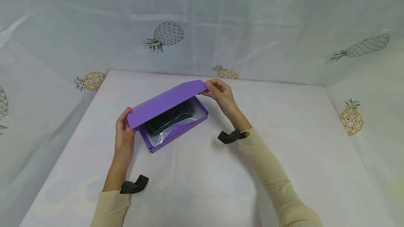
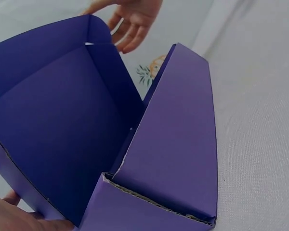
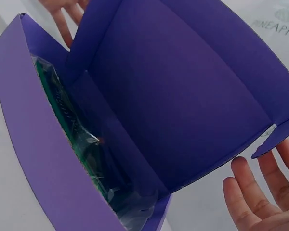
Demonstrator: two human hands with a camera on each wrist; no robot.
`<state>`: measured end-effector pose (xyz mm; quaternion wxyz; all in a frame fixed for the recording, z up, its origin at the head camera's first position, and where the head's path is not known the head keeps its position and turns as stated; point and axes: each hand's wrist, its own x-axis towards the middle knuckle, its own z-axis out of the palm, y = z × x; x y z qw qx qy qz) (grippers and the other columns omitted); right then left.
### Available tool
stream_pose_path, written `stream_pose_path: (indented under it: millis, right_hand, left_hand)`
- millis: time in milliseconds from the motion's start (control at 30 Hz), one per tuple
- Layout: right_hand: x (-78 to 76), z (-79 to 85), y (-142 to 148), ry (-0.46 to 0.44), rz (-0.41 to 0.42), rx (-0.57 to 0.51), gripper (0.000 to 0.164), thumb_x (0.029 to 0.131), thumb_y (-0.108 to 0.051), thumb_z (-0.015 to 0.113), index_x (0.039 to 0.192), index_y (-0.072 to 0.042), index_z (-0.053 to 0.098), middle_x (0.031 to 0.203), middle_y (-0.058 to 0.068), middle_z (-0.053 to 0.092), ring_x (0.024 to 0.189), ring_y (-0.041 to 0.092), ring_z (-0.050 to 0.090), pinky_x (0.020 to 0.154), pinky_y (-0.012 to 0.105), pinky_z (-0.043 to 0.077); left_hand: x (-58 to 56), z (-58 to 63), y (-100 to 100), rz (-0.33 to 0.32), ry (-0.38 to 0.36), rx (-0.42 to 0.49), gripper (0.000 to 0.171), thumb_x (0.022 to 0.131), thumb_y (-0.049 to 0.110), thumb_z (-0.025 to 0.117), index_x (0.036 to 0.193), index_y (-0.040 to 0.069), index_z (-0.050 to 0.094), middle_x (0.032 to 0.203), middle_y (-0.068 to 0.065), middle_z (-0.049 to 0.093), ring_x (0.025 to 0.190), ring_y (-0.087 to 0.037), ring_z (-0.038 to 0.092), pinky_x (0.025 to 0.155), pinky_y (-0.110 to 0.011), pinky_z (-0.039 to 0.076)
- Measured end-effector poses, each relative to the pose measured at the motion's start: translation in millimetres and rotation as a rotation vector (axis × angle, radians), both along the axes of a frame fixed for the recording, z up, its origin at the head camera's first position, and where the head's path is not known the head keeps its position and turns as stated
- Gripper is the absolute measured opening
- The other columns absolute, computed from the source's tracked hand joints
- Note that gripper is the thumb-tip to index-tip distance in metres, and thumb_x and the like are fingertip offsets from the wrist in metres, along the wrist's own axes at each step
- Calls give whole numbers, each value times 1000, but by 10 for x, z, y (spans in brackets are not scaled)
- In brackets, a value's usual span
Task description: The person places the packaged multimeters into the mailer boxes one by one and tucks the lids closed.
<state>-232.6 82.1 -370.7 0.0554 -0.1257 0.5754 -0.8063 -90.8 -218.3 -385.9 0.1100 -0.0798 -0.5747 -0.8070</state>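
A purple cardboard box (image 1: 180, 132) sits at an angle on the table, its hinged lid (image 1: 167, 101) raised partway. Inside lies a dark green item in a clear plastic bag (image 1: 170, 117), partly hidden by the lid; its kind does not show. My left hand (image 1: 125, 132) holds the lid's left corner, and its fingertips (image 2: 58, 224) lie along the lid's edge in the left wrist view. At the opposite corner, my right hand (image 1: 222, 95) pinches the lid's edge. The right wrist view has the right fingers (image 3: 245, 175) at the lid's rim, beside a folded corner tab.
A white cloth covers the table (image 1: 284, 143), and pale sheeting printed with pineapples (image 1: 168, 33) hangs behind and at the sides. Each wrist carries a black camera band (image 1: 231, 136). The box stands left of the table's middle.
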Motion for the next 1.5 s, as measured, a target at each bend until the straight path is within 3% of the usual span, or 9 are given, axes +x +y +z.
stream_pose_path:
  millis: [133,333,500,733,1000,1233,1367,1500]
  right_hand:
    - [18,-26,36,10,7,5,51,76,-48,79,103,-7,63,102,6,63,92,17,64,88,34,55]
    - [20,-64,75,8,29,-18,51,73,-48,80,101,-8,64,100,6,63,89,17,66,89,36,54]
    - [31,-106,81,3,56,-28,49,74,-46,81,100,-8,64,99,5,64,88,16,66,87,33,55]
    - [48,-185,136,10,69,40,55,73,-51,79,104,-8,63,100,4,65,88,14,66,89,32,54]
    - [74,-298,221,25,85,89,55,78,-50,76,110,-6,63,104,2,66,91,13,64,86,26,53]
    - [128,-421,291,39,125,105,36,90,-35,70,113,-7,63,107,1,67,94,13,64,89,28,53]
    - [156,-465,321,56,122,133,21,97,-17,61,113,-3,63,107,1,67,93,13,64,89,28,53]
    - [179,-506,349,75,123,168,30,99,-14,57,120,7,58,111,0,66,93,13,64,89,28,52]
  left_hand:
    - [14,7,6,-17,3,-38,76,90,46,66,148,12,30,157,-10,15,142,-22,17,114,-23,23]
    - [14,-9,-7,-38,6,-89,74,91,44,66,147,12,31,160,-10,7,148,-25,4,118,-24,17]
    - [32,-55,-36,-48,6,-118,69,92,39,66,147,14,33,161,-12,4,149,-25,2,116,-22,19]
    - [64,-99,-64,-62,-18,-148,66,91,37,67,145,18,36,162,-13,0,148,-25,0,115,-19,21]
    - [89,-176,-77,-132,8,-133,66,91,27,68,147,16,34,161,-13,-7,147,-27,2,109,-16,30]
    - [156,-243,-94,-156,8,-151,71,91,25,69,149,13,31,161,-11,-7,147,-25,0,109,-15,29]
    - [184,-284,-101,-153,30,-173,75,90,21,71,150,9,29,161,-11,-4,149,-23,-3,115,-18,20]
    - [205,-314,-109,-153,55,-186,79,88,20,74,150,4,27,162,-13,-3,150,-22,-3,118,-21,13]
